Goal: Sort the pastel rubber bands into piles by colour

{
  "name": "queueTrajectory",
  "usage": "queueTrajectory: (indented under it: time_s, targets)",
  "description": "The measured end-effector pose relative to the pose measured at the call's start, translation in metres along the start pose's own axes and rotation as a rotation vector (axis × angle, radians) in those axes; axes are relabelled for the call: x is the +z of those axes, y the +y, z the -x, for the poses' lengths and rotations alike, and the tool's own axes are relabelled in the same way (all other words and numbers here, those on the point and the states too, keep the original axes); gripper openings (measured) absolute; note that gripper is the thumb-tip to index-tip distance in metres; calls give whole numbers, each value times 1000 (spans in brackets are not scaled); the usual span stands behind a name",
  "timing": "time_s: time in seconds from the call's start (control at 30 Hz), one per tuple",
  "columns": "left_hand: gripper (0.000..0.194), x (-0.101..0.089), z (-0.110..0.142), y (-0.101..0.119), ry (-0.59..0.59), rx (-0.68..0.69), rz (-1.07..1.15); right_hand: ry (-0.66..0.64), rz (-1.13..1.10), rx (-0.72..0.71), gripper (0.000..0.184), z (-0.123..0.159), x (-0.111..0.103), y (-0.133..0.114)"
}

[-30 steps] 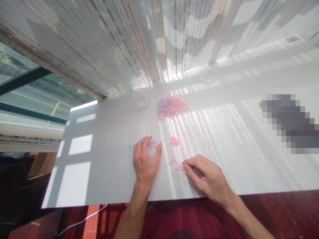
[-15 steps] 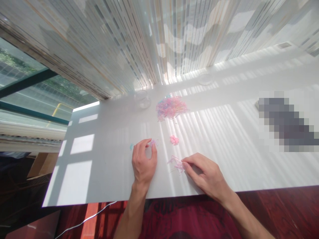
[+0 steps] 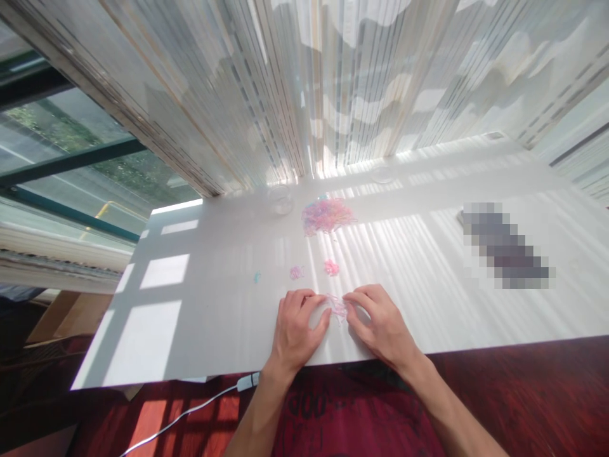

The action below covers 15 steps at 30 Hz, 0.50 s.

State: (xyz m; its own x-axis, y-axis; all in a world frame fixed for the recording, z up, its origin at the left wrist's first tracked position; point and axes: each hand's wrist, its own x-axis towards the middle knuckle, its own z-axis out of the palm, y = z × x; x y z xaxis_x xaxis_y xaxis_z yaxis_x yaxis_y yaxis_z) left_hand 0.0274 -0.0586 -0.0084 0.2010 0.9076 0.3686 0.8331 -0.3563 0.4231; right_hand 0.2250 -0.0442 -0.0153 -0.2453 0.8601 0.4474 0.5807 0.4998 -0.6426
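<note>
Loose thin pink rubber bands [image 3: 337, 307] lie on the white table [image 3: 214, 330], near its front edge, between my two hands. My right hand [image 3: 380, 325] has its thumb and index finger on them. My left hand [image 3: 299, 331] is curled just left of them, with its thumb at or touching their left side. Farther back lie a large pile of pink, blue and yellow rubber bands [image 3: 327, 216], a small pink clump [image 3: 332, 268], a little pink bundle [image 3: 296, 273] and a blue rubber band [image 3: 257, 277].
A clear glass cup [image 3: 280, 200] and a clear round dish [image 3: 382, 176] stand at the back by a striped curtain [image 3: 333, 82]. A pixelated dark object [image 3: 504, 246] lies on the right. A white cable [image 3: 190, 406] runs below the table's front edge.
My left hand has moved right, away from the little pink bundle, which stays on the table, and now meets the loose bands beside my right hand. The view has tilted upward.
</note>
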Motion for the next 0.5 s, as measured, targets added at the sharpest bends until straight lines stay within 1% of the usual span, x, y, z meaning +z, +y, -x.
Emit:
queueTrajectory:
  time_s: [0.1,0.2,0.33,0.43,0.5]
  targets:
    - [7,3,0,-2,6,-20,19,-24,54,-21,10,0,3,-1]
    - [6,2,-1,-4,-13,-23,38,-38,70,-15,11,0,3,-1]
    - [12,-2,0,-4,-19,-21,82,-54,54,-14,12,0,1,-2]
    - [18,-4,2,-4,19,-35,139,-38,16,3,11,0,0,-2]
    - [18,-3,2,-4,45,-46,166,-31,-2,16,11,0,0,-2]
